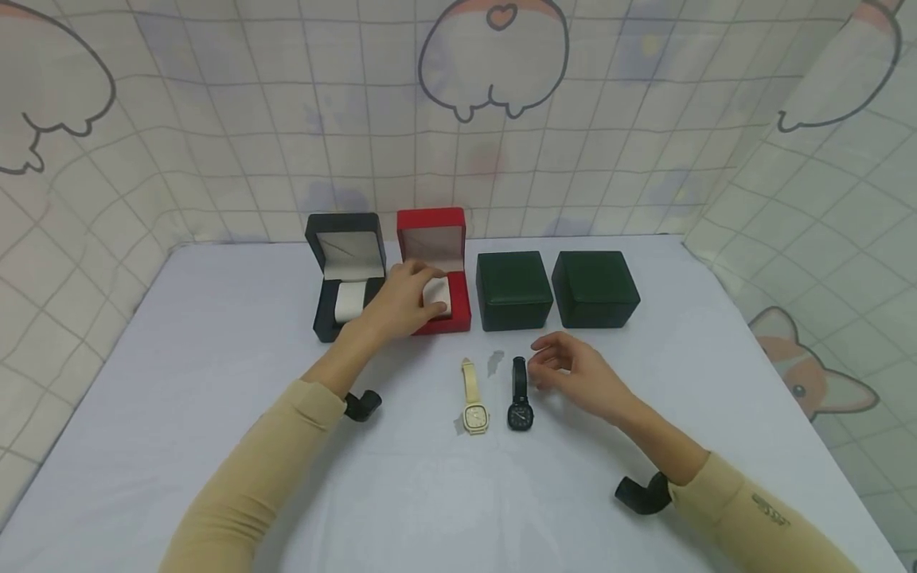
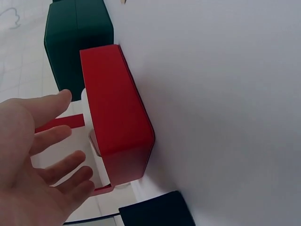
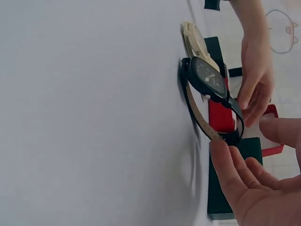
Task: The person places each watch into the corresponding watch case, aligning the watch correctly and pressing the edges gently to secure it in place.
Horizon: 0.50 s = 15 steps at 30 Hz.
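Over the open red watch box (image 1: 459, 301) hovers my left hand (image 1: 408, 298), thumb and fingers apart around the white cushion (image 1: 438, 295). The left wrist view shows this hand (image 2: 42, 150) holding nothing beside the red box (image 2: 117, 108). My right hand (image 1: 576, 374) is just right of the black wristwatch (image 1: 520, 415), its fingers loosely bent. In the right wrist view a fingertip (image 3: 220, 147) lies at the strap end of the black watch (image 3: 209, 77); whether they touch I cannot tell. A gold-coloured wristwatch (image 1: 474, 414) lies left of the black one.
Left of the red box stands an open dark box (image 1: 325, 310) with a white cushion (image 1: 350, 301). Two closed green boxes (image 1: 513, 290) stand to the right. A patterned cloth (image 1: 358, 135) hangs behind the white table (image 1: 430, 509).
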### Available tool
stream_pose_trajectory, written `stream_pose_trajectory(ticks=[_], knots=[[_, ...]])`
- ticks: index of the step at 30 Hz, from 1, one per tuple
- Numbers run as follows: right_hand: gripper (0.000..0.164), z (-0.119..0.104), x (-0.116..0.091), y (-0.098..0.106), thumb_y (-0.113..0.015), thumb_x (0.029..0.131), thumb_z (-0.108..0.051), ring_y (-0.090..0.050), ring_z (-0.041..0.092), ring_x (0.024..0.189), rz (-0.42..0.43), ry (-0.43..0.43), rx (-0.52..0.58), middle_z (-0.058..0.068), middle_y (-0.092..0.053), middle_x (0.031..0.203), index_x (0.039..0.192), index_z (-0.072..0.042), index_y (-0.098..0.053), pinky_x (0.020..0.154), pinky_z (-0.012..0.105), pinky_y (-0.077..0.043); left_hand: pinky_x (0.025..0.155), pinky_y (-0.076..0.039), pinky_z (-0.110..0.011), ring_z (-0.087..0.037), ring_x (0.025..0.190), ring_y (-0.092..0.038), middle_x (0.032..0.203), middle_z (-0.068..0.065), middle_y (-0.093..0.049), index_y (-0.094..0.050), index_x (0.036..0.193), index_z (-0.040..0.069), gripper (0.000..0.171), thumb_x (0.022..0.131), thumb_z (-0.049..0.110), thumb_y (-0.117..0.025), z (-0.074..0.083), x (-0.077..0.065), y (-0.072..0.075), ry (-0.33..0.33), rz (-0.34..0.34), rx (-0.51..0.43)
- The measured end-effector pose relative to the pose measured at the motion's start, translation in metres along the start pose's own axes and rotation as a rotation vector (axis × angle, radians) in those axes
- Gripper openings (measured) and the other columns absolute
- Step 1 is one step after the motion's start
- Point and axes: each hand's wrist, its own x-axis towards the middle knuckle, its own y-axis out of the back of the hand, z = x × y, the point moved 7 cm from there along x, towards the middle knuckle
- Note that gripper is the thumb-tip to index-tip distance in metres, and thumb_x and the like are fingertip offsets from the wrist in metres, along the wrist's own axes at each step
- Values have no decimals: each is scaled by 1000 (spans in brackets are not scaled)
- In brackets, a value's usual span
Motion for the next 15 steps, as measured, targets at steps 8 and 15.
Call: stream_pose_trajectory(ticks=[8,15], knots=[[48,16,-5,-10,-71,98,-18,-67,25,103,-78,-143,161,14,-67,116,136,3,-50,94,34,-55,111,-42,-52,-34,136,-41,148,-19,-46,-53,148,8,61,95,29,-75,-6,4,0,6,-71,46],[52,17,-8,-19,-74,96,-21,-65,25,105,-123,-192,173,14,-66,119,136,2,-51,97,37,-54,110,-43,-52,-35,136,-41,149,-21,-44,-50,150,5,67,95,34,-75,-14,7,-2,30,-131,92]])
